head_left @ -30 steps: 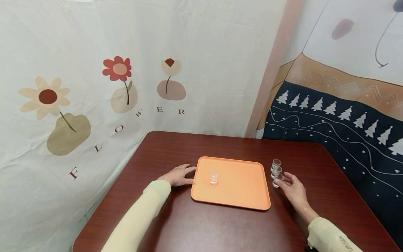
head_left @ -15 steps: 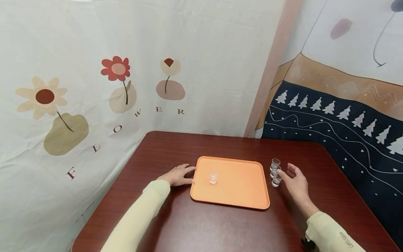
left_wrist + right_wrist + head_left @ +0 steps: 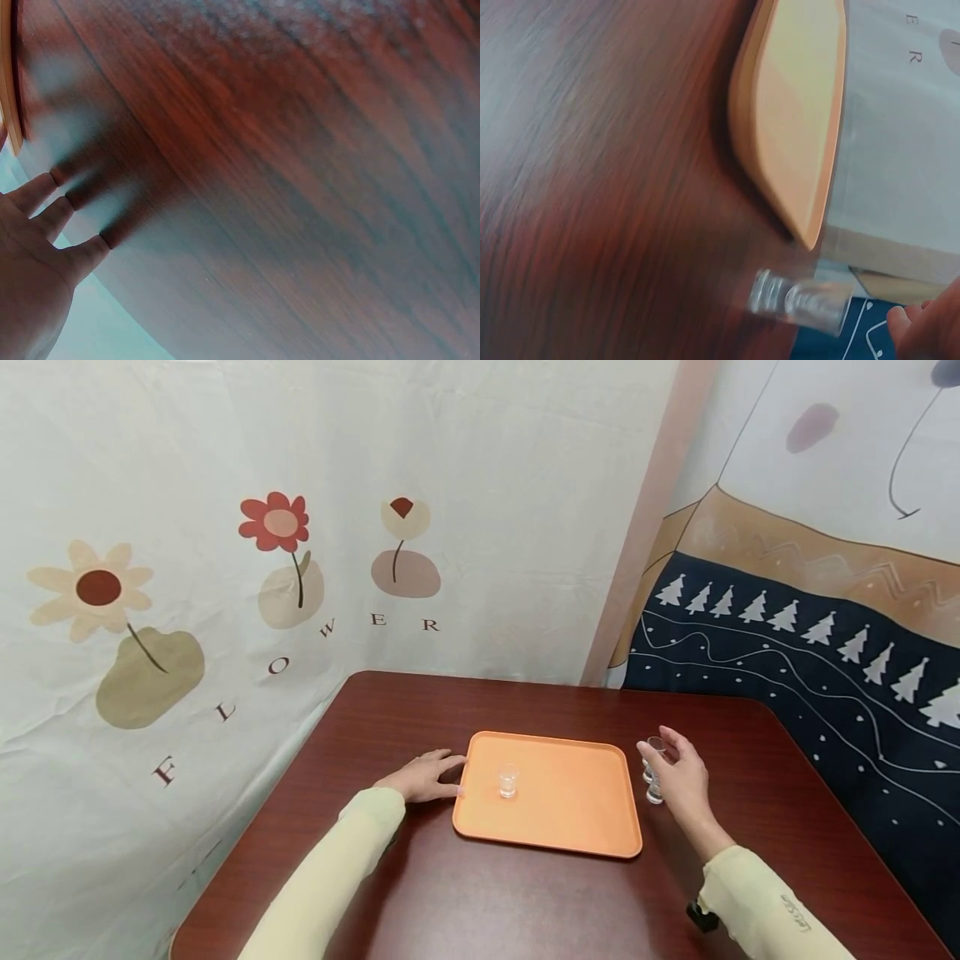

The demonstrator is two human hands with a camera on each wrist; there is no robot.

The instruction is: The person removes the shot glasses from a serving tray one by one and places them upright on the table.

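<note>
My left hand (image 3: 423, 778) rests at the left edge of an orange tray (image 3: 570, 797), its fingers spread against the rim. In the left wrist view, part of that left hand (image 3: 34, 262) shows over the table, below the tray's edge. One clear shot glass (image 3: 507, 782) stands upright on the tray. Right of the tray, several such glasses stand in a row. My right hand (image 3: 686, 779) is over the row, thumb and fingers apart on either side of the back glass (image 3: 656, 743); contact cannot be made out. The near glass (image 3: 655, 793) is partly hidden by the hand.
The reddish-brown table (image 3: 525, 910) has rounded corners. A white cloth with printed flowers (image 3: 281, 522) hangs behind it, and a dark blue cloth with trees (image 3: 757, 610) hangs at the right. The right wrist view shows the tray's edge (image 3: 746, 127) close to a glass (image 3: 802, 301).
My right hand has come away from the near glass and moved up and left to the back of the row. The left hand and the tray have hardly moved.
</note>
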